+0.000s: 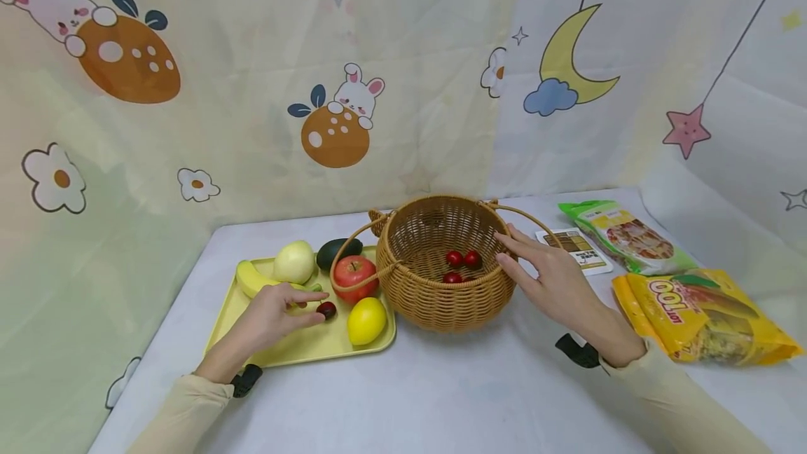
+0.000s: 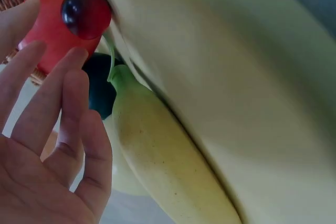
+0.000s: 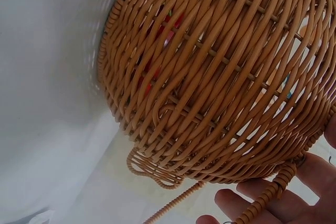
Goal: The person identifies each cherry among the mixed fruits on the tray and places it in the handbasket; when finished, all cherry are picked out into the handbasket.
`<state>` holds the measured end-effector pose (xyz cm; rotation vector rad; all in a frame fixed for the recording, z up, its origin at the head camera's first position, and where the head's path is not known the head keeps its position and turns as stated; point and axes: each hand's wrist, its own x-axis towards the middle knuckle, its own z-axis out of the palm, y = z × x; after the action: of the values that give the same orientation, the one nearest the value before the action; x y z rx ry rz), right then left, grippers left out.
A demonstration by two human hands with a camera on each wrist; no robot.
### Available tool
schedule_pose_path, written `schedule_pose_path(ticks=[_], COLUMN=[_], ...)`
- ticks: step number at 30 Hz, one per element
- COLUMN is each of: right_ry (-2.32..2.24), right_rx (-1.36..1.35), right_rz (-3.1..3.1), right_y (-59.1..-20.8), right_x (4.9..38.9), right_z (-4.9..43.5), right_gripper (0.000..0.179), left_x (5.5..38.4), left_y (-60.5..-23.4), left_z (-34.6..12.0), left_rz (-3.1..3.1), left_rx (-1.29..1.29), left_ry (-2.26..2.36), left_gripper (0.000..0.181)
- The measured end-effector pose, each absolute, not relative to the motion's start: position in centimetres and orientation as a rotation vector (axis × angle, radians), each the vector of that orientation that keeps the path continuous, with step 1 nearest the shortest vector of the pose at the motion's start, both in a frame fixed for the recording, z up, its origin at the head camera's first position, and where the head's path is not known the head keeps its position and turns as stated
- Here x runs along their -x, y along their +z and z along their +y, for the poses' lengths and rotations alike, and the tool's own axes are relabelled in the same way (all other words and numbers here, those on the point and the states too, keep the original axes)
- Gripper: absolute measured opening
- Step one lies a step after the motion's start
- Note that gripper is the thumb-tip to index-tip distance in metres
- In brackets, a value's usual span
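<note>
My left hand (image 1: pixel 280 317) hovers over the yellow tray (image 1: pixel 296 356), thumb and fingers apart on either side of a dark red cherry (image 1: pixel 326 310). A gap shows between the fingertips and the cherry (image 2: pixel 86 14) in the left wrist view. Beneath the hand lies a banana (image 2: pixel 157 145). The wicker basket (image 1: pixel 444 300) stands to the right, overlapping the tray's edge in view, with several cherries (image 1: pixel 473 260) inside. At its right rim, my right hand (image 1: pixel 551 275) rests its extended fingers on the basket; they show beside the handle (image 3: pixel 262 203) in the right wrist view.
The tray also bears a red apple (image 1: pixel 355 277), a lemon (image 1: pixel 366 321), a pale round fruit (image 1: pixel 294 262) and an avocado (image 1: pixel 338 252). On the right lie a yellow snack bag (image 1: pixel 712 314), a green-edged bag (image 1: pixel 630 237) and a small white packet (image 1: pixel 576 251). A printed curtain rises behind.
</note>
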<state>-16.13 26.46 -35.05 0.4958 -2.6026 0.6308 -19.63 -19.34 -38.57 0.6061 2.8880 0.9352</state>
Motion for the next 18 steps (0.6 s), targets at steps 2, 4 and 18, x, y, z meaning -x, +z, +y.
schedule_pose_path(ticks=[2, 4, 18], right_ry=[0.629, 0.63, 0.634], right_rx=[-0.499, -0.498, -0.497], right_rz=[-2.598, -2.597, -2.595], right_y=[-35.0, -35.0, -35.0], right_x=[16.1, 16.1, 16.1], right_z=[26.5, 26.5, 26.4], right_gripper=[0.047, 0.046, 0.046], left_x=[19.7, 19.8, 20.0], left_y=[-38.8, -38.9, -39.9], left_z=[-19.1, -19.0, -18.3], left_rz=[2.902, 2.921, 2.995], left_rx=[-0.611, -0.627, -0.587], left_ry=[0.913, 0.882, 0.824], left_gripper=[0.039, 0.039, 0.035])
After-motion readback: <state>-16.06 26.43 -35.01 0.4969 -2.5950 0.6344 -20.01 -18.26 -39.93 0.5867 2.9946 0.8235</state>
